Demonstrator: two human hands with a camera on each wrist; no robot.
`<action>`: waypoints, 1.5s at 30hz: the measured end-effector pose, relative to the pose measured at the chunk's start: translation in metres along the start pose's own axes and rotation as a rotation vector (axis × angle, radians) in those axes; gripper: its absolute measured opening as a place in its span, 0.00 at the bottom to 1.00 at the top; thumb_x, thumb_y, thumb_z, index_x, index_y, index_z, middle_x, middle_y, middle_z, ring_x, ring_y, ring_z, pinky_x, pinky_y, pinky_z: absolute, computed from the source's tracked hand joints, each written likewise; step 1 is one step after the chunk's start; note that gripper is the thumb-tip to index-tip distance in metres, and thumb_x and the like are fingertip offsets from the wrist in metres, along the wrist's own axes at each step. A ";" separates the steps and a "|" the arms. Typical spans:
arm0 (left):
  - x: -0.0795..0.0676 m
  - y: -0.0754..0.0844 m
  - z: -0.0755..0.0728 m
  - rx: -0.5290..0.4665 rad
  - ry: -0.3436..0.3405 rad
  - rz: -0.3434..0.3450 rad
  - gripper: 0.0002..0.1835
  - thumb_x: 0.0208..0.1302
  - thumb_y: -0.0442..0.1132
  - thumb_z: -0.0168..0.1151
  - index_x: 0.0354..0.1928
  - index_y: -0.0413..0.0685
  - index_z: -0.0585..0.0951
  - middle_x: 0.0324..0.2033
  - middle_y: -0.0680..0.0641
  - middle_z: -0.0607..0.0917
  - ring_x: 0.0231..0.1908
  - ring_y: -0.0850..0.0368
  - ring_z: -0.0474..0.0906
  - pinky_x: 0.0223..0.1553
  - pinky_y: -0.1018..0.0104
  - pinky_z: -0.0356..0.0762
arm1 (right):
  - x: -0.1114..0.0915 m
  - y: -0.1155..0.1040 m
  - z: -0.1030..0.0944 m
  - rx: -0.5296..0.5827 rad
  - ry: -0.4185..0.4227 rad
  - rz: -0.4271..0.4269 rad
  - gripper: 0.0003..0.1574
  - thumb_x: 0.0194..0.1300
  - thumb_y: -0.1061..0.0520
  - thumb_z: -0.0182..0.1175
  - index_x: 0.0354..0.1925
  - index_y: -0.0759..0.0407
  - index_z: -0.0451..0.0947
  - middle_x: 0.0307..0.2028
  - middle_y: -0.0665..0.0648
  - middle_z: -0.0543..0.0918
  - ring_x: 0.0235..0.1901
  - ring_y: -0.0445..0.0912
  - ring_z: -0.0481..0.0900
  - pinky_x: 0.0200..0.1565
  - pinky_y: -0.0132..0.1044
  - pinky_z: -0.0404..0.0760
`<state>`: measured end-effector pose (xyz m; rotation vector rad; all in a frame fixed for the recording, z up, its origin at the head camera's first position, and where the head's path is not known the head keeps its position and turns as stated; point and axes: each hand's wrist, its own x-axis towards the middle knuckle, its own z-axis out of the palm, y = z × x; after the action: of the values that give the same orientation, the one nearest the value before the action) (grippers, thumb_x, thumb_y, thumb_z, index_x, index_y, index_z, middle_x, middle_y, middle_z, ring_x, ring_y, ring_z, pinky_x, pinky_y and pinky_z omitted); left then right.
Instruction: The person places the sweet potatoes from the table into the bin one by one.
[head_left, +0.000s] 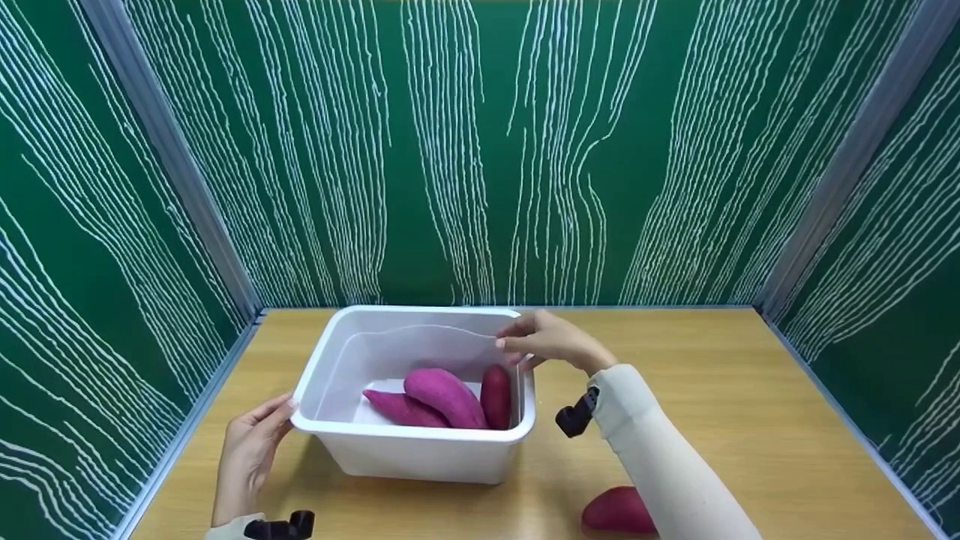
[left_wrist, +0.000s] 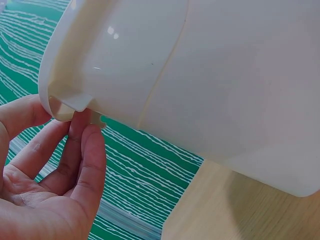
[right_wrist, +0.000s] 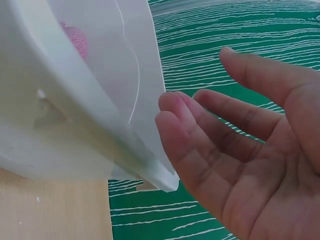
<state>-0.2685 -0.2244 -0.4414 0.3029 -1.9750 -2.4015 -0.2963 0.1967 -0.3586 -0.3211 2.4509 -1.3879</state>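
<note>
A white plastic bin [head_left: 420, 457] stands left of centre on the table. Inside lie three sweet potatoes: a curved light purple one [head_left: 444, 394], a pointed magenta one [head_left: 405, 409] partly beneath it, and a dark red one [head_left: 496, 397] against the right wall. My left hand [head_left: 255, 442] pinches the bin's rim at the front left corner, thumb on the outside and fingers curled under the lip [left_wrist: 75, 97]. At the far right corner is my right hand [head_left: 555, 339], its fingers loosely bent and the thumb apart, fingertips [right_wrist: 175, 132] right beside the rim.
Another red sweet potato [head_left: 616, 510] lies on the wooden table [head_left: 697, 405] near the front, partly hidden by my right forearm. Green panels with white wavy lines [head_left: 525, 150] and grey metal posts [head_left: 187, 157] enclose the back and sides.
</note>
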 end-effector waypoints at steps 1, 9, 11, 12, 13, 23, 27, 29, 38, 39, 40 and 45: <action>0.000 0.000 0.000 -0.001 0.001 -0.002 0.14 0.63 0.31 0.63 0.26 0.62 0.86 0.30 0.62 0.86 0.38 0.67 0.82 0.46 0.73 0.80 | 0.000 0.001 -0.001 0.000 0.001 -0.003 0.26 0.64 0.50 0.63 0.55 0.63 0.77 0.50 0.62 0.82 0.42 0.55 0.84 0.40 0.41 0.86; 0.001 0.002 0.000 0.021 0.006 -0.016 0.12 0.61 0.34 0.65 0.27 0.63 0.85 0.31 0.63 0.85 0.39 0.67 0.81 0.46 0.73 0.80 | -0.005 0.008 -0.007 -0.008 0.028 0.010 0.24 0.64 0.50 0.62 0.54 0.62 0.78 0.45 0.61 0.83 0.39 0.53 0.82 0.42 0.43 0.86; 0.001 0.001 0.000 0.026 0.002 -0.013 0.12 0.61 0.34 0.65 0.28 0.64 0.85 0.32 0.63 0.86 0.40 0.67 0.81 0.47 0.73 0.80 | -0.005 0.009 -0.008 -0.004 0.032 0.013 0.24 0.64 0.50 0.62 0.54 0.63 0.77 0.44 0.62 0.83 0.37 0.50 0.82 0.41 0.42 0.86; 0.001 0.001 0.000 0.024 -0.001 -0.010 0.12 0.61 0.34 0.65 0.28 0.64 0.86 0.32 0.63 0.86 0.40 0.67 0.81 0.47 0.73 0.80 | -0.006 0.010 -0.009 -0.001 0.032 0.012 0.25 0.65 0.51 0.62 0.54 0.64 0.77 0.44 0.62 0.83 0.37 0.50 0.82 0.41 0.41 0.86; 0.001 0.001 0.000 0.022 -0.004 -0.007 0.12 0.62 0.33 0.64 0.28 0.63 0.86 0.32 0.62 0.86 0.40 0.67 0.81 0.47 0.73 0.80 | -0.006 0.012 -0.010 -0.002 0.030 0.009 0.25 0.65 0.51 0.61 0.55 0.65 0.77 0.44 0.63 0.83 0.37 0.49 0.82 0.40 0.40 0.86; 0.001 0.001 -0.001 0.028 -0.003 -0.007 0.11 0.61 0.34 0.65 0.29 0.63 0.86 0.33 0.63 0.85 0.40 0.67 0.81 0.47 0.73 0.80 | -0.013 0.023 -0.021 -0.006 0.057 0.027 0.26 0.63 0.48 0.62 0.53 0.63 0.78 0.44 0.64 0.84 0.38 0.51 0.82 0.40 0.41 0.85; 0.000 0.002 -0.002 0.045 0.005 -0.023 0.11 0.61 0.35 0.65 0.29 0.64 0.85 0.33 0.64 0.85 0.41 0.68 0.81 0.48 0.73 0.80 | -0.016 0.027 -0.024 -0.011 0.067 0.026 0.25 0.63 0.48 0.63 0.53 0.62 0.78 0.44 0.63 0.83 0.37 0.49 0.82 0.39 0.40 0.85; 0.000 0.002 -0.003 0.049 0.005 -0.030 0.09 0.61 0.36 0.66 0.30 0.64 0.85 0.33 0.64 0.85 0.41 0.68 0.81 0.48 0.73 0.80 | -0.017 0.029 -0.025 -0.014 0.069 0.029 0.25 0.63 0.48 0.63 0.54 0.61 0.78 0.44 0.61 0.83 0.37 0.49 0.81 0.38 0.39 0.85; 0.000 0.001 -0.002 0.022 0.000 -0.033 0.11 0.61 0.34 0.65 0.28 0.64 0.85 0.33 0.64 0.85 0.41 0.67 0.81 0.48 0.72 0.80 | -0.027 0.042 -0.030 -0.063 0.049 0.019 0.33 0.59 0.38 0.64 0.55 0.57 0.78 0.45 0.59 0.83 0.39 0.50 0.81 0.40 0.40 0.84; 0.000 0.001 -0.001 0.022 -0.001 -0.031 0.12 0.61 0.34 0.65 0.28 0.64 0.85 0.33 0.64 0.85 0.40 0.67 0.81 0.48 0.72 0.80 | -0.028 0.044 -0.031 -0.066 0.046 0.017 0.33 0.59 0.38 0.64 0.55 0.57 0.78 0.45 0.59 0.83 0.40 0.51 0.80 0.40 0.40 0.84; 0.000 0.001 -0.001 0.020 -0.002 -0.028 0.12 0.61 0.34 0.65 0.28 0.64 0.86 0.33 0.63 0.85 0.40 0.67 0.81 0.47 0.72 0.80 | -0.030 0.046 -0.031 -0.068 0.041 0.015 0.33 0.59 0.38 0.64 0.55 0.57 0.78 0.45 0.59 0.83 0.41 0.51 0.80 0.41 0.41 0.84; 0.000 0.000 -0.001 0.022 0.006 0.004 0.09 0.61 0.33 0.65 0.31 0.58 0.87 0.33 0.60 0.86 0.39 0.65 0.82 0.46 0.72 0.81 | -0.037 0.055 -0.035 -0.055 0.027 0.011 0.31 0.62 0.41 0.63 0.56 0.58 0.77 0.46 0.58 0.83 0.43 0.52 0.80 0.43 0.42 0.84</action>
<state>-0.2686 -0.2255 -0.4418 0.3063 -1.9989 -2.3756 -0.2775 0.2648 -0.3836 -0.3025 2.5123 -1.3303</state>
